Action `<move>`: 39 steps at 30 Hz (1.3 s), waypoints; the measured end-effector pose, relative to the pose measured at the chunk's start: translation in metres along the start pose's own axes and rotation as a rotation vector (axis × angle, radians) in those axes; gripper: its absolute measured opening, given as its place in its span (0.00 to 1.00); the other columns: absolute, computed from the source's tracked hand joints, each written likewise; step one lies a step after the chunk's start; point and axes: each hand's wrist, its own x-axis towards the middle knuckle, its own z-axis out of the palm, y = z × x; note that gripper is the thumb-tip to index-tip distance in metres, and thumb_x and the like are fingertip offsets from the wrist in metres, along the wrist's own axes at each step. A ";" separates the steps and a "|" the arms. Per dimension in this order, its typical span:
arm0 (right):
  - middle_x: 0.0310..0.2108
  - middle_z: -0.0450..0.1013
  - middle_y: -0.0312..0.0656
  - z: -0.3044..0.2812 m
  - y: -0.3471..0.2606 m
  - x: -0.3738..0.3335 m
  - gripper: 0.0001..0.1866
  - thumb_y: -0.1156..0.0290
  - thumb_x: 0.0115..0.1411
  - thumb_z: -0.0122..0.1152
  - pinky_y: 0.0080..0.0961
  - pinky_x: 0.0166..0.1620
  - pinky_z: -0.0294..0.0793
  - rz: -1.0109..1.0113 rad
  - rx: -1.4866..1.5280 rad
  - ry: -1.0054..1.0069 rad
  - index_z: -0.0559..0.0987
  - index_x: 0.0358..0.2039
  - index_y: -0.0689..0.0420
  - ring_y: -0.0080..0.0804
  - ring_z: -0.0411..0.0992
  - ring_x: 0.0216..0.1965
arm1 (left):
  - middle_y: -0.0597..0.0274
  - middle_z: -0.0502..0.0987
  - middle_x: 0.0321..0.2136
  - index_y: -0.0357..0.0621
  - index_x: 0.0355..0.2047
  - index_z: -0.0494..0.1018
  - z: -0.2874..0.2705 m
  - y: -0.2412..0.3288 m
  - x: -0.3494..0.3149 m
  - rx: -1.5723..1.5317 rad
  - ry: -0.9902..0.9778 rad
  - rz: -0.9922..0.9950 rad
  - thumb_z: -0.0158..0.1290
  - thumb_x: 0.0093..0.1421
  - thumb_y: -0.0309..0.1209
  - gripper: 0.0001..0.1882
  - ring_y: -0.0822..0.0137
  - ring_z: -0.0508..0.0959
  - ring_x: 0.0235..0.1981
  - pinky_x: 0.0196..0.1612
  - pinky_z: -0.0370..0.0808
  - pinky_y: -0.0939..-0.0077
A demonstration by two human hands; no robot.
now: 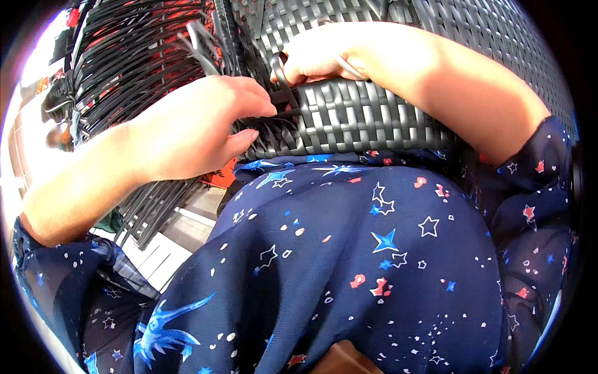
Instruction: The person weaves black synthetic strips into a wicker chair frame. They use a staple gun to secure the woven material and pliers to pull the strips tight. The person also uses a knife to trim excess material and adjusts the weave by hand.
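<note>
A black woven wicker panel [355, 115] of flat glossy strips lies in front of me, its near rolled part against my body. At the left end of the weave, my right hand [311, 56] is curled with its fingertips on a bent black plastic strip [278, 70]. Part of its fingers is hidden behind the hand. My left hand [208, 121] hovers just left of the same spot, thumb and forefinger apart. Its forefinger tip is close to the strip ends at the weave's edge; whether it touches them, I cannot tell.
Many long loose black strips [134, 56] spread to the left, with red showing between them. Frayed strip ends [202, 47] stick up beyond my left hand. Lower left, more strips hang over a pale slatted surface [163, 255]. My star-patterned navy clothing [349, 249] fills the foreground.
</note>
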 end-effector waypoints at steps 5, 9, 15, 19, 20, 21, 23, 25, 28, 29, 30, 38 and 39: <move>0.33 0.82 0.37 -0.002 -0.005 0.001 0.11 0.58 0.56 0.66 0.38 0.39 0.72 -0.126 -0.528 0.183 0.87 0.35 0.48 0.32 0.74 0.32 | 0.46 0.79 0.41 0.33 0.42 0.78 0.003 -0.009 0.000 0.078 -0.002 -0.004 0.60 0.56 0.28 0.15 0.46 0.78 0.47 0.53 0.76 0.58; 0.34 0.81 0.39 -0.002 -0.002 0.003 0.13 0.59 0.55 0.66 0.37 0.38 0.72 -0.170 -0.609 0.155 0.87 0.36 0.53 0.33 0.74 0.33 | 0.48 0.78 0.39 0.38 0.39 0.78 0.021 -0.006 -0.005 0.157 0.140 0.026 0.61 0.56 0.32 0.14 0.47 0.78 0.45 0.51 0.76 0.56; 0.34 0.80 0.40 -0.001 0.005 0.026 0.16 0.62 0.53 0.65 0.37 0.36 0.70 0.022 -0.253 0.059 0.86 0.36 0.60 0.33 0.73 0.33 | 0.58 0.78 0.44 0.44 0.47 0.78 0.038 -0.006 -0.011 0.309 0.201 0.006 0.57 0.61 0.36 0.15 0.53 0.79 0.45 0.47 0.77 0.59; 0.29 0.78 0.33 -0.003 0.022 0.030 0.11 0.61 0.62 0.67 0.20 0.35 0.66 0.132 0.043 -0.082 0.85 0.31 0.56 0.18 0.71 0.31 | 0.58 0.77 0.46 0.44 0.49 0.77 0.050 -0.010 -0.011 0.289 0.206 -0.010 0.57 0.62 0.37 0.17 0.55 0.78 0.47 0.48 0.76 0.60; 0.31 0.79 0.33 -0.004 0.026 0.029 0.10 0.62 0.62 0.67 0.19 0.37 0.68 0.101 0.137 -0.106 0.85 0.33 0.55 0.18 0.72 0.33 | 0.57 0.77 0.47 0.44 0.50 0.77 0.053 -0.010 -0.012 0.286 0.252 0.010 0.57 0.62 0.37 0.17 0.55 0.77 0.48 0.49 0.76 0.60; 0.33 0.80 0.33 -0.004 0.029 0.028 0.09 0.63 0.63 0.67 0.18 0.39 0.69 0.102 0.215 -0.107 0.85 0.35 0.55 0.18 0.73 0.35 | 0.57 0.76 0.47 0.43 0.49 0.77 0.058 -0.011 -0.013 0.257 0.283 0.004 0.57 0.62 0.37 0.18 0.56 0.77 0.49 0.50 0.75 0.61; 0.40 0.81 0.33 -0.004 0.032 0.026 0.10 0.65 0.64 0.66 0.16 0.47 0.72 0.100 0.277 -0.147 0.84 0.41 0.57 0.17 0.76 0.42 | 0.57 0.76 0.47 0.42 0.49 0.77 0.065 -0.010 -0.016 0.246 0.334 0.010 0.57 0.62 0.37 0.18 0.56 0.77 0.49 0.50 0.75 0.61; 0.40 0.81 0.33 -0.002 0.034 0.025 0.09 0.67 0.62 0.65 0.19 0.47 0.72 0.073 0.344 -0.173 0.84 0.40 0.56 0.21 0.77 0.43 | 0.58 0.76 0.46 0.42 0.49 0.77 0.071 -0.009 -0.019 0.236 0.414 0.020 0.58 0.60 0.36 0.18 0.57 0.77 0.49 0.50 0.74 0.62; 0.37 0.81 0.34 0.002 0.034 0.028 0.06 0.69 0.60 0.67 0.19 0.45 0.72 0.047 0.431 -0.215 0.83 0.37 0.54 0.21 0.76 0.40 | 0.61 0.75 0.42 0.45 0.49 0.77 0.079 -0.008 -0.021 0.249 0.518 0.019 0.57 0.58 0.36 0.19 0.59 0.76 0.48 0.49 0.73 0.64; 0.32 0.80 0.33 0.004 0.035 0.030 0.03 0.71 0.58 0.67 0.21 0.38 0.71 0.075 0.435 -0.179 0.83 0.33 0.54 0.21 0.74 0.35 | 0.62 0.74 0.41 0.45 0.48 0.77 0.082 -0.010 -0.021 0.218 0.572 0.033 0.59 0.55 0.34 0.19 0.60 0.76 0.48 0.49 0.72 0.65; 0.27 0.77 0.33 0.004 0.034 0.031 0.01 0.72 0.56 0.67 0.21 0.31 0.67 0.123 0.414 -0.094 0.83 0.29 0.54 0.20 0.71 0.29 | 0.62 0.74 0.41 0.45 0.46 0.76 0.082 -0.011 -0.021 0.233 0.632 0.064 0.59 0.54 0.33 0.18 0.60 0.76 0.48 0.49 0.72 0.65; 0.27 0.79 0.43 0.009 0.016 0.016 0.09 0.71 0.60 0.59 0.19 0.26 0.78 0.153 0.496 -0.172 0.83 0.31 0.63 0.25 0.78 0.25 | 0.60 0.76 0.44 0.42 0.46 0.78 0.088 -0.024 -0.024 0.177 0.638 0.119 0.63 0.50 0.28 0.20 0.57 0.78 0.47 0.47 0.73 0.62; 0.30 0.79 0.43 0.010 0.012 0.013 0.10 0.69 0.62 0.62 0.19 0.31 0.79 0.167 0.383 -0.121 0.80 0.36 0.64 0.26 0.79 0.28 | 0.59 0.76 0.45 0.42 0.47 0.78 0.088 -0.022 -0.027 0.155 0.610 0.094 0.63 0.51 0.29 0.21 0.57 0.77 0.47 0.49 0.72 0.62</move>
